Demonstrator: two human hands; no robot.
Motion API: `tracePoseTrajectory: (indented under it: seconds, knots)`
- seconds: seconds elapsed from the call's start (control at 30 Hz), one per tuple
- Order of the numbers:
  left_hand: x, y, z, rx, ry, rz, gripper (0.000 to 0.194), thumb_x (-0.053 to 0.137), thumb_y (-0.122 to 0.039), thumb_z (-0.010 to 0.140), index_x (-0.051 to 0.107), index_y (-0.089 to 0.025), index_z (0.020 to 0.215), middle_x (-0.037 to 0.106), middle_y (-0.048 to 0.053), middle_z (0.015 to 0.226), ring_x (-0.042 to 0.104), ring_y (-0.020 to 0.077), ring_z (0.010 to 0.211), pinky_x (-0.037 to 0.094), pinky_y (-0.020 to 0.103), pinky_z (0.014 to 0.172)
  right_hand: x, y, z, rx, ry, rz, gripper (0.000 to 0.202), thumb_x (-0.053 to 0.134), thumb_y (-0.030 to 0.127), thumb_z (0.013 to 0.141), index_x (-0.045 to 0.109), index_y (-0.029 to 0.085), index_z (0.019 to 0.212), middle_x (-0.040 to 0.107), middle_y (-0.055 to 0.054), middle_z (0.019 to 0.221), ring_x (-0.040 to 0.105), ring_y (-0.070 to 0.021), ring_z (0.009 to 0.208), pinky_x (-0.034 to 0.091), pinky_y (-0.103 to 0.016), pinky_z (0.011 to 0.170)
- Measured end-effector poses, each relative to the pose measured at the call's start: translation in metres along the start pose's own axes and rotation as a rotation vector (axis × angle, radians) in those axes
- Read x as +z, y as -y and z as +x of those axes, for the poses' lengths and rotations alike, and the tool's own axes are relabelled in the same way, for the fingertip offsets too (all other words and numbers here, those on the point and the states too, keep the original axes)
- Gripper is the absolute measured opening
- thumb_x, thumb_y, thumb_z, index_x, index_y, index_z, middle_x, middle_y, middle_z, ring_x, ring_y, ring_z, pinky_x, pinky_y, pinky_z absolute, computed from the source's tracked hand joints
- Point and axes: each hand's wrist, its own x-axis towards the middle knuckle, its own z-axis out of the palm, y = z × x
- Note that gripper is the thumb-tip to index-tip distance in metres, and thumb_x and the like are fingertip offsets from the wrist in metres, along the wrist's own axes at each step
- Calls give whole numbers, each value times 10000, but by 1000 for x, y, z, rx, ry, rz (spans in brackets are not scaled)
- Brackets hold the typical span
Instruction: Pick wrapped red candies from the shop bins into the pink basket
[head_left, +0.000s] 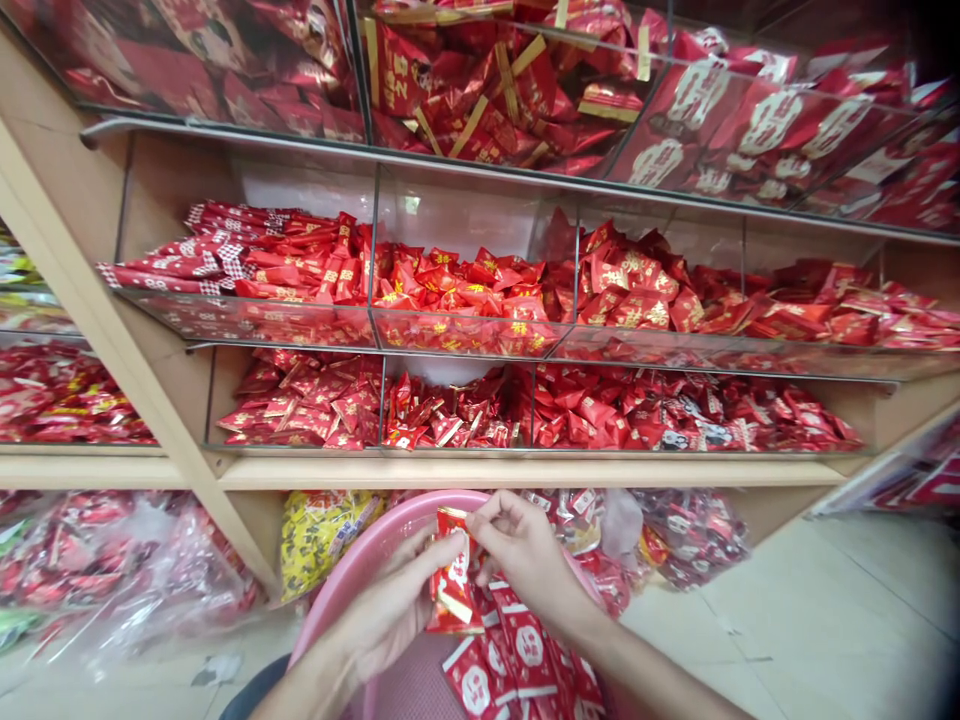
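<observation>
A small red and gold snack packet (459,585) with white lettering is held upright over a pink basin (324,612). My left hand (394,605) grips it with the thumb across its front; the other fingers are mostly hidden behind. At the packet's upper right edge, my right hand (529,562) is closed, thumb and fingertips pinched against it. Below my hands, several flat red packets (528,646) with round white labels lie inside the basin, towards its right side.
Wooden shelves (525,473) with clear dividers hold many red wrapped packets (472,285) in front of me. Under the lowest shelf are a yellow bag (324,535) and clear bags of red packets (694,535). A large plastic bag (142,565) lies at left on the tiled floor (810,620).
</observation>
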Motion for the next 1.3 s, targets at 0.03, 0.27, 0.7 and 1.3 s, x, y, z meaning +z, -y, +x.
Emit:
tracePoseTrajectory:
  seconds: [0.03,0.27,0.7,1.3]
  knots:
    - [0,0,0,-8,6,-11,311,648,-244,766,620,-163,1066,695,75,898,631,172,754,481,260,663,0,1,1,-4,14,-31,328,630,459,704,471,175,663,531,60,508,488,-77,354,404,-191,351]
    - [0,-4,2,-71,-43,-88,330,593,-270,800,588,-185,1119,710,63,908,662,184,771,523,307,710,-15,36,63,-432,-52,-711,173,496,340,836,544,187,769,624,-18,715,576,-133,613,443,-255,591]
    - [-15,-21,3,45,-126,-143,401,526,-285,833,522,-162,1214,723,83,889,687,218,753,556,351,695,10,49,151,-346,49,-1405,364,539,242,736,533,166,1093,603,-125,1077,576,-256,966,433,-315,739]
    - [-17,-30,1,71,-158,-235,416,466,-303,851,504,-130,1227,736,98,839,700,229,741,563,342,666,-45,61,113,291,100,395,196,401,247,831,549,122,864,645,-78,790,639,-138,729,535,-247,639]
